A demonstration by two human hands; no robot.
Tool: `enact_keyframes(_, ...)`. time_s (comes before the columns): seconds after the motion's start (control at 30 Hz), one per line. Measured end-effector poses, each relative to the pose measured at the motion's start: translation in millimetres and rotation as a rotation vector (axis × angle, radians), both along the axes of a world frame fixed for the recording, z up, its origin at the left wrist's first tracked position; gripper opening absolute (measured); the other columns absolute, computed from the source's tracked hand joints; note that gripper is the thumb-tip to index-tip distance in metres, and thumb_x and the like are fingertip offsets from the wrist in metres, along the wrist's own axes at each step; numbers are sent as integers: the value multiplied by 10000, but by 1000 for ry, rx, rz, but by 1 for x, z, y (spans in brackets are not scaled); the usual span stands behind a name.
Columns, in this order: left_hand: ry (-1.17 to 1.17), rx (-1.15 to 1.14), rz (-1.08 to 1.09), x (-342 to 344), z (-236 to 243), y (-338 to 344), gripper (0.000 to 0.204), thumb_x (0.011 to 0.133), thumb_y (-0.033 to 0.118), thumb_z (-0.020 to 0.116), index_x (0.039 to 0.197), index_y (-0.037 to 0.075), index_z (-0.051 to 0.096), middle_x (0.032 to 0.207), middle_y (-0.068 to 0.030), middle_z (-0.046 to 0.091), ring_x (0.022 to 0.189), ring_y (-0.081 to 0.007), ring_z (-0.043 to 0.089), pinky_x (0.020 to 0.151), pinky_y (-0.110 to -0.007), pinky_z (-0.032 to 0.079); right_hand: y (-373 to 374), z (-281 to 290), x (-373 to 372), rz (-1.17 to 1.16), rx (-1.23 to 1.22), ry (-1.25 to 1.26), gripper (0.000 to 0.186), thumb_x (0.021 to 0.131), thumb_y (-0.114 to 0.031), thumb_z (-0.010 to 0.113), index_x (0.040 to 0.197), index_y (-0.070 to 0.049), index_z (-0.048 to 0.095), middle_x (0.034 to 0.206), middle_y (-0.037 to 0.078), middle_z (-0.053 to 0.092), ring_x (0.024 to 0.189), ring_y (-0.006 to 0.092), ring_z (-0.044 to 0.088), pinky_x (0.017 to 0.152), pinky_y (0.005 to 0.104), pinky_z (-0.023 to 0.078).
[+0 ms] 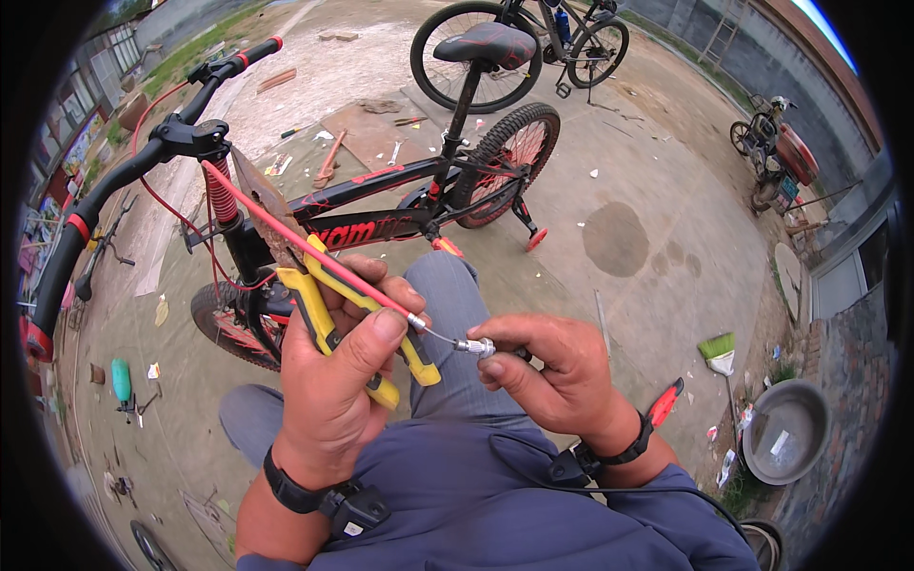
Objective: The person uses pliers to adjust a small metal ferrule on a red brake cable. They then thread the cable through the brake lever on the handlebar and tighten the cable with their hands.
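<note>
My left hand [333, 390] is closed around yellow-and-black-handled pliers [307, 303] and also pinches a red brake cable [276, 224] near its metal end cap. The pliers' rusty jaws point up and away, toward the bike's front. Out of the cable's end comes a short bare wire [440, 336]. It runs into a silver barrel adjuster [474, 347], which my right hand [562, 371] pinches between thumb and forefinger. In front of me stands a black-and-red bicycle [367, 214], its handlebar [143, 157] to the left; the cable reaches up toward it.
Behind stands a second bicycle [590, 48]. On the concrete ground lie a red-handled tool [331, 157], a wrench [395, 152] and a green bottle [121, 379]. At right are a metal basin [787, 433], a green-bristled broom [719, 354] and a parked motorbike [776, 152].
</note>
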State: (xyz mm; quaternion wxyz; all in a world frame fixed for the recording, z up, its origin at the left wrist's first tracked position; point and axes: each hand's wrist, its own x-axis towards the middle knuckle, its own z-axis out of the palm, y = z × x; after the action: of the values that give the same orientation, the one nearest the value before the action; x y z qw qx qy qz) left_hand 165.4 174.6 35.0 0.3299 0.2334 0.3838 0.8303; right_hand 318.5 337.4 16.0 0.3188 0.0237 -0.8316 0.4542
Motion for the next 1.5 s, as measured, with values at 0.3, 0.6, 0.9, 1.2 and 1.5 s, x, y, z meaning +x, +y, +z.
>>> enact_keyframes(0.3,-7,66,-51,5,-9,1,448,927,-25,728,1324,43,532,1095,-124,715,1059,-194,678,962,-358,542,-9,4,-5,20,-55,-19,207,1011,-22,643,1215,-5,676,754,65,729,664,134,721,595,262,535)
enact_keyframes(0.6,50,66,1,7,-11,4,455,920,-3,745,1317,52,530,1081,-118,701,1026,-196,681,891,-324,540,-16,5,-6,-69,7,-34,224,983,-41,683,1204,-6,683,792,74,729,637,133,694,572,270,520)
enact_keyframes(0.9,81,-13,3,5,-18,4,446,927,-30,744,1318,30,538,1116,-113,703,1057,-183,687,960,-343,555,-9,15,-19,-224,341,71,245,818,-130,796,1050,-94,729,787,74,665,663,289,648,569,383,496)
enact_keyframes(1.2,96,-12,-4,3,-21,5,439,930,-19,748,1315,31,543,1111,-111,703,1047,-180,689,951,-340,560,-13,11,-14,-126,146,-35,149,878,-66,768,1007,-13,718,759,93,666,587,200,629,537,318,476)
enact_keyframes(1.5,106,-47,-11,3,-21,5,425,938,-21,740,1312,29,545,1110,-111,704,1047,-174,687,946,-336,562,-13,10,-12,-124,124,-51,111,900,-75,754,971,-11,697,768,91,657,582,194,595,530,325,449)
